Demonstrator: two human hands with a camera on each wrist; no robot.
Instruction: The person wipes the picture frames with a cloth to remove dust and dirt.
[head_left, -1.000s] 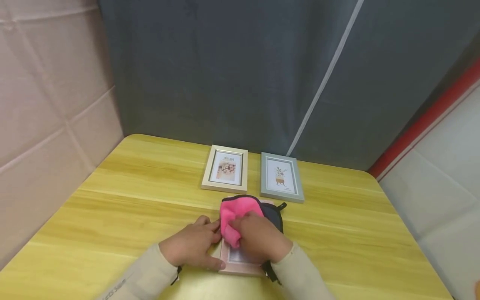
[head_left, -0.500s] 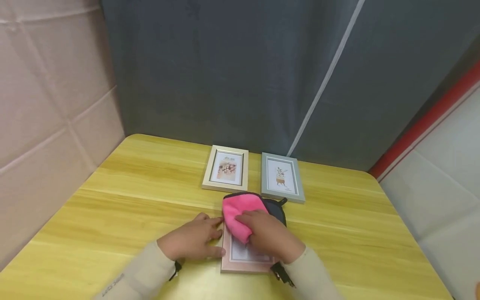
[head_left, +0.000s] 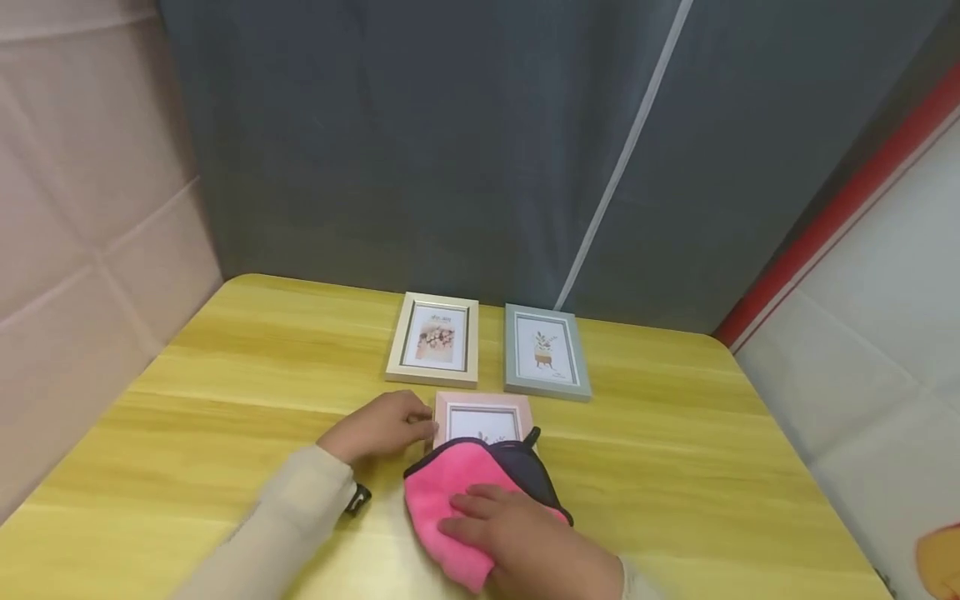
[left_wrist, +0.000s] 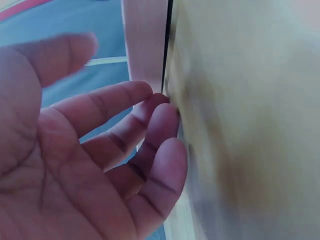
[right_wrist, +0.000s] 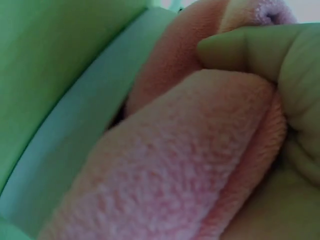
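Note:
A pink picture frame (head_left: 483, 400) lies flat on the table, its near half hidden under a fluffy pink cleaning cloth (head_left: 431, 492) with black edging and a dark reverse side. My right hand (head_left: 517, 537) is on the cloth at the frame's near end. In the right wrist view, the cloth (right_wrist: 165, 160) is bunched between thumb and palm. At the frame's left side is my left hand (head_left: 378, 429). The left wrist view has its loosely bent fingertips right at the frame's outer edge (left_wrist: 145, 45), with the thumb held apart.
Beyond the pink frame lie a gold picture frame (head_left: 396, 350) and a grey-green picture frame (head_left: 512, 350), side by side. The yellow wood-grain table (head_left: 247, 392) ends at a dark curtain (head_left: 375, 167). Pale panels stand left and right.
My right hand has drawn the cloth toward me, uncovering the frame's far end. My left hand has slid up along the frame's left side. The head view has shifted slightly.

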